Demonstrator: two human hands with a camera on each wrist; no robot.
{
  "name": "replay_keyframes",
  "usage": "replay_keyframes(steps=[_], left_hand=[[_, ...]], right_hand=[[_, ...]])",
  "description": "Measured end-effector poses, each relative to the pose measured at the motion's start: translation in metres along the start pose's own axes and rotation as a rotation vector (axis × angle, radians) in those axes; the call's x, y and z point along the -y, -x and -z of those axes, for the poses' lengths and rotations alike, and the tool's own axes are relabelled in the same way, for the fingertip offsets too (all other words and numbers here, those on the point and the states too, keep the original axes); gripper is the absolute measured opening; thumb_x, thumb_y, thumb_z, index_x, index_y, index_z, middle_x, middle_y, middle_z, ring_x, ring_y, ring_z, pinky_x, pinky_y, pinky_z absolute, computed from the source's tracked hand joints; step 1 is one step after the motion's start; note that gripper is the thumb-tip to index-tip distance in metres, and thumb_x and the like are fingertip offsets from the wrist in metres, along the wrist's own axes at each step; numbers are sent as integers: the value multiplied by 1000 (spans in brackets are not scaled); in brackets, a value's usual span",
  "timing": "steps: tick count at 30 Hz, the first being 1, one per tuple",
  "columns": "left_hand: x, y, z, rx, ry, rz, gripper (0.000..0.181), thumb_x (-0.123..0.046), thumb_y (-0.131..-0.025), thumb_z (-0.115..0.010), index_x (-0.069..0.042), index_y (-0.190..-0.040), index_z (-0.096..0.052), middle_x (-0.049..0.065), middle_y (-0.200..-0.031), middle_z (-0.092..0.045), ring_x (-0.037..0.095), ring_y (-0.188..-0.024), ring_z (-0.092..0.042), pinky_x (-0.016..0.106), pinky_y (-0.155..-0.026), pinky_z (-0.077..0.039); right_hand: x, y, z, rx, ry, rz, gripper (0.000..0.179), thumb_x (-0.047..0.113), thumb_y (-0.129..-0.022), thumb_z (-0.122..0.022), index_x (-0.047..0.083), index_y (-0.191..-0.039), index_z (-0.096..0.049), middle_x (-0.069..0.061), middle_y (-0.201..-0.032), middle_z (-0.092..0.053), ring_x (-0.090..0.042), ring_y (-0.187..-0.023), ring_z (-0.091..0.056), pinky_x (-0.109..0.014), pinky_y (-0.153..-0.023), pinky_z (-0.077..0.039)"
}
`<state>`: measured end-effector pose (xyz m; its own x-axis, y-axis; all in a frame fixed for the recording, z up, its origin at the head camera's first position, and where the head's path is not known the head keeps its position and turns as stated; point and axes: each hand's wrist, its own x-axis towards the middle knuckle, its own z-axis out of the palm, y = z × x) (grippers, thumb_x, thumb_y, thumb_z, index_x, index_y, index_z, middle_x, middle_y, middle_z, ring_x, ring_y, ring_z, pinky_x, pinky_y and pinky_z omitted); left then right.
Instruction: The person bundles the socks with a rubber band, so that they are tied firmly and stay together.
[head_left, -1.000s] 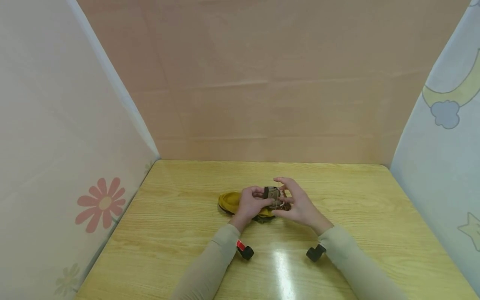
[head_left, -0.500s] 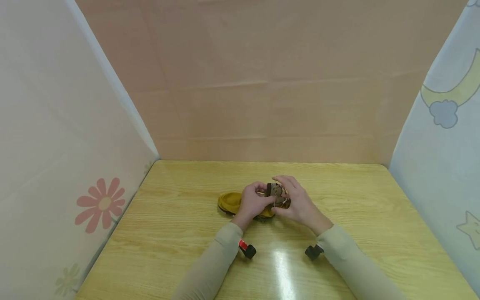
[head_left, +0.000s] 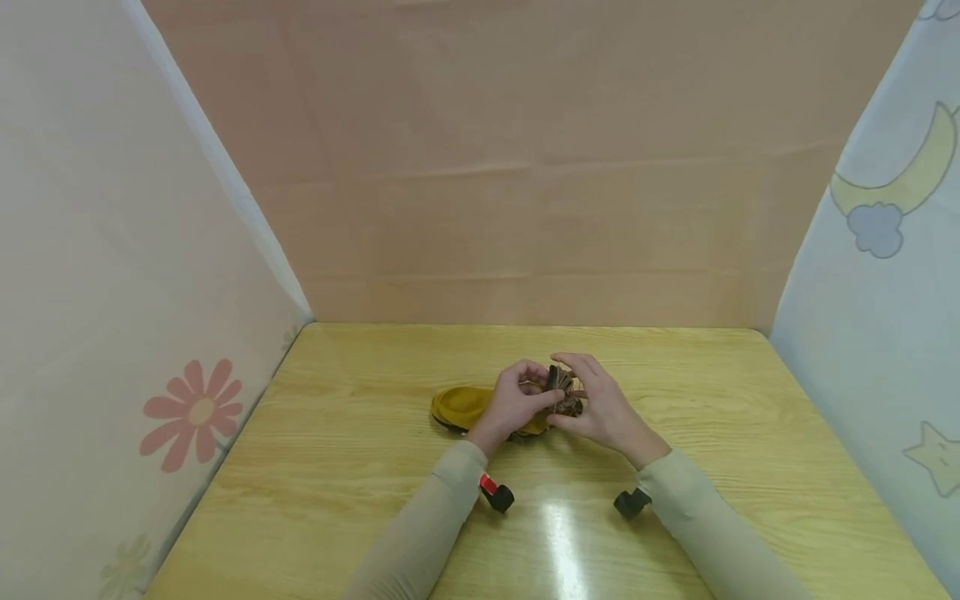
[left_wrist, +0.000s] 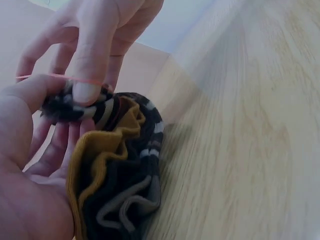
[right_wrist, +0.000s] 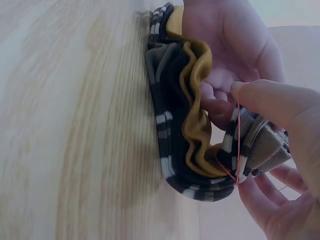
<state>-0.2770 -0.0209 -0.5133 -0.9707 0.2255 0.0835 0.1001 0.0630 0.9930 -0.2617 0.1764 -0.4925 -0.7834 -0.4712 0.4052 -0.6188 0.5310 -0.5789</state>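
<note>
A long bundle of layered knitted fabric (head_left: 459,407), probably socks, lies on the table, yellow and dark inside with a striped outer face. My left hand (head_left: 512,407) pinches its gathered right end, thumb on top. Across from it, my right hand (head_left: 606,415) has a thin reddish rubber band (right_wrist: 239,135) stretched between its thumb and curled fingers. The band passes around the gathered end in the right wrist view. Wavy folds (left_wrist: 107,165) of the bundle show beneath both hands in the left wrist view. Part of the end is hidden behind the fingers.
The pale wood table (head_left: 337,500) carries the bundle near its middle. Cloth walls stand at the back (head_left: 525,208), left and right. A black wrist camera (head_left: 498,497) sits at the left cuff, another black camera (head_left: 632,502) at the right.
My left hand has shifted slightly right, carrying the bundle's end into the spread fingers of my right hand. That end, flatter and wider before, is now squeezed narrower. The right hand has barely moved.
</note>
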Motion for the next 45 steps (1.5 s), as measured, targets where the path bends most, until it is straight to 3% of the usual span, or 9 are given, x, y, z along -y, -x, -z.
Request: replay_keyframes(steps=[7,11,16,21,31,40,45], left_hand=[[0,0,2,116,110,-6,28,-17,-99,-76,-7,-125,-73,7,-121,-71,21,-102,-73,37,-82,-62],[1,0,2,182,138,-34,31,-15,-105,-66,-5,-135,-71,12,-135,-69,27,-106,-74,38,-89,-61],[1,0,2,240,155,-44,35,-16,-109,-59,-3,-140,-67,16,-140,-66,27,-113,-72,37,-95,-59],[-1,1,1,257,175,-26,36,-17,-109,-57,0,-140,-66,17,-135,-69,26,-115,-71,37,-98,-58],[-3,1,-4,311,219,10,38,-13,-107,-57,5,-141,-62,19,-134,-68,27,-119,-69,39,-101,-56],[-8,3,-8,359,210,25,42,-23,-110,-52,-1,-145,-61,12,-133,-72,21,-129,-64,52,-114,-45],[-7,3,-9,309,196,38,39,-21,-111,-48,0,-140,-64,13,-128,-73,25,-121,-69,44,-105,-54]], right_hand=[[-3,2,5,-14,-18,-17,101,14,-74,-98,20,-157,-42,-14,-150,-46,-39,-128,-58,-37,-86,-62],[-5,3,7,-22,35,-2,100,16,-73,-99,18,-156,-44,-15,-147,-48,-38,-123,-60,-41,-84,-63],[-11,3,8,-26,98,8,99,19,-71,-100,16,-154,-46,-14,-145,-51,-34,-118,-62,-52,-90,-59],[-15,3,10,-11,80,-20,95,19,-71,-100,20,-151,-49,-13,-144,-52,-39,-122,-61,-60,-94,-56],[-22,6,15,23,92,-69,91,23,-74,-99,14,-151,-50,-15,-144,-54,-41,-125,-59,-63,-97,-54],[-24,6,20,54,90,-74,93,23,-73,-99,15,-152,-50,-16,-142,-56,-37,-119,-61,-59,-94,-55],[-25,7,20,61,79,-90,95,22,-72,-100,12,-152,-50,-17,-143,-55,-40,-121,-61,-61,-95,-54]])
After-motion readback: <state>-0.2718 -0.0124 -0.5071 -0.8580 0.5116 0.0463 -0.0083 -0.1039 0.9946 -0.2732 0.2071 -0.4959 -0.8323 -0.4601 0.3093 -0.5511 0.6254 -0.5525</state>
